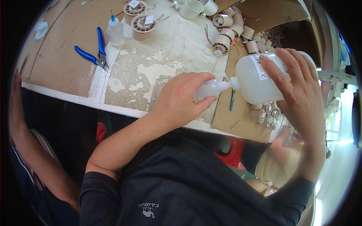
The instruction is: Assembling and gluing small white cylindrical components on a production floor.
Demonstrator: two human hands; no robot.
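My left hand point(183, 98) is wrapped round a small translucent squeeze bottle point(208, 89) over the worn tabletop. My right hand point(296, 81) grips a large whitish plastic bottle point(252, 83) with a label, tipped on its side. The large bottle's narrow neck meets the mouth of the small one; whether liquid is flowing I cannot tell. Left of my left hand, blue-handled side cutters point(96, 52) lie with jaws toward me. Behind them stands another squeeze bottle point(115, 33) with a blue needle tip, beside two cream round motor housings point(143, 28).
Many cream motor housings with wires point(223, 39) are heaped at the far right, by a cardboard box point(277, 15). White cups point(191, 9) sit at the back. A thin dark tool point(232, 101) lies on cardboard. Another person's arm point(28, 139) is at the left.
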